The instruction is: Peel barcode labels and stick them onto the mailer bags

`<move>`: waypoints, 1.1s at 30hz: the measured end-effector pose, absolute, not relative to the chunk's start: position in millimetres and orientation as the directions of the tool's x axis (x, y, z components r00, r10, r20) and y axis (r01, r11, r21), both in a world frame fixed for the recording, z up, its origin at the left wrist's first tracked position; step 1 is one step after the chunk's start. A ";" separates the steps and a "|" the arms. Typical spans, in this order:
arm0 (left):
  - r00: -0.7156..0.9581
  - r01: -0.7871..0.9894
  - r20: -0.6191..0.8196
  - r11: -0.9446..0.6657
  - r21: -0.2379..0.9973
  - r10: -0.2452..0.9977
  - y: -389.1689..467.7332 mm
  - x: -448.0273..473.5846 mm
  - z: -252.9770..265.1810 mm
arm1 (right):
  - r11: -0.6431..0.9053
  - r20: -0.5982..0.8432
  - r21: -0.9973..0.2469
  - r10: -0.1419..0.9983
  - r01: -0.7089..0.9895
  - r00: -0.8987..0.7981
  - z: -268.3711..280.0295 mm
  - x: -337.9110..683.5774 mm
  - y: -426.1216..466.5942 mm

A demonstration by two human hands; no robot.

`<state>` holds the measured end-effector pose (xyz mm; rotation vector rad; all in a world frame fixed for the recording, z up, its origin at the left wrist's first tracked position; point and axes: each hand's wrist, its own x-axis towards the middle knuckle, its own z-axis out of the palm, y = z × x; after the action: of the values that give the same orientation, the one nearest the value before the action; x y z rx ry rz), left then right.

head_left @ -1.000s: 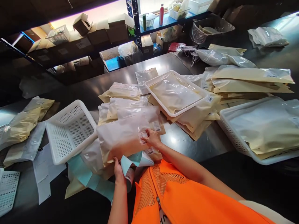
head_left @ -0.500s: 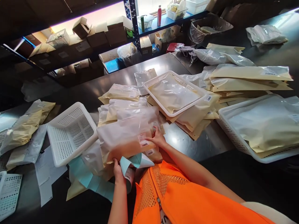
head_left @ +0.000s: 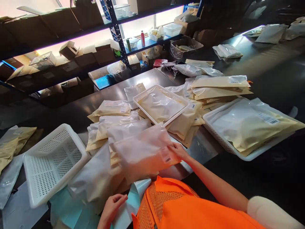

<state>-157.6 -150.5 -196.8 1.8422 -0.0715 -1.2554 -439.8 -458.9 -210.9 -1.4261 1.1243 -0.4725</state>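
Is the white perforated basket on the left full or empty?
Empty: the white perforated plastic basket shows its bare holed floor and walls, with nothing inside.

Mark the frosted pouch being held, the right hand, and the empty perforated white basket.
frosted pouch (head_left: 140,152), head view, middle of its front face
right hand (head_left: 177,150), head view, back of the hand at the pouch's label corner
perforated white basket (head_left: 51,163), head view, its holed floor

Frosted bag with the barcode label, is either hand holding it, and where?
The right hand grips the frosted bag at its right edge, beside the barcode label. The left hand holds nothing.
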 end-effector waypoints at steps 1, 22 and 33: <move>0.435 0.295 -0.722 -0.673 0.678 -0.537 -152.7 -157.6 -185.9 | 0.166 -0.363 -0.870 -0.852 -0.463 0.376 -212.7 -463.5 -464.7; 0.130 -0.416 -0.364 -0.384 0.824 -0.922 -209.3 -147.4 24.8 | -0.245 0.085 -0.955 0.323 0.170 0.942 -54.3 -281.9 -400.1; 0.652 -0.682 -0.063 -0.621 0.386 -0.756 -206.4 -157.8 -38.6 | -0.859 0.122 -0.498 -0.200 -0.114 0.972 7.0 -337.3 -374.9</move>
<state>-157.8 -206.4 -38.6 2.5434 -1.1456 -0.3134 -337.3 -374.9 7.0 -2.6121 0.2223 -0.2314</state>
